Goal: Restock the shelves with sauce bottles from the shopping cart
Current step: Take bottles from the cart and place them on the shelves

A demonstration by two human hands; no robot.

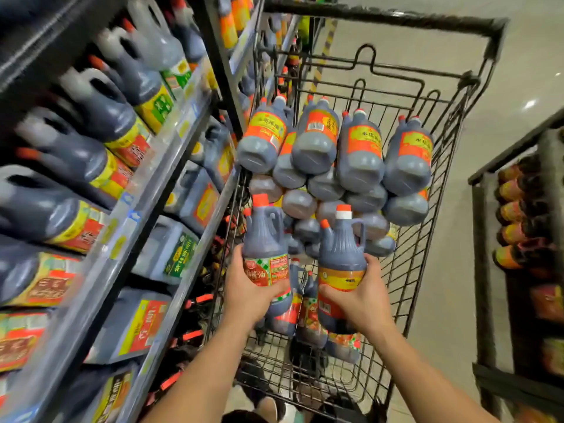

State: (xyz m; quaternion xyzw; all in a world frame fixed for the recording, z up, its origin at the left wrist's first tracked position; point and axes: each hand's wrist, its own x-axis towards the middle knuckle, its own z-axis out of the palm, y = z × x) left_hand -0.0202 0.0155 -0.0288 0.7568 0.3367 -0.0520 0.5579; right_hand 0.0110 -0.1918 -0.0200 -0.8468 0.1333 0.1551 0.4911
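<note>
My left hand grips a dark sauce bottle with a red-and-green label and an orange cap, held upright above the near end of the black wire shopping cart. My right hand holds a second dark bottle with an orange-yellow label and a white-and-orange cap, also upright over the cart. Several more sauce bottles lie stacked in the cart, bases toward me. The shelves on my left carry rows of dark sauce jugs.
A shelf upright stands close to the cart's left side. A second dark rack with orange-labelled jars stands on the right. Bare floor lies between the cart and that rack. Shoes show below the cart's near edge.
</note>
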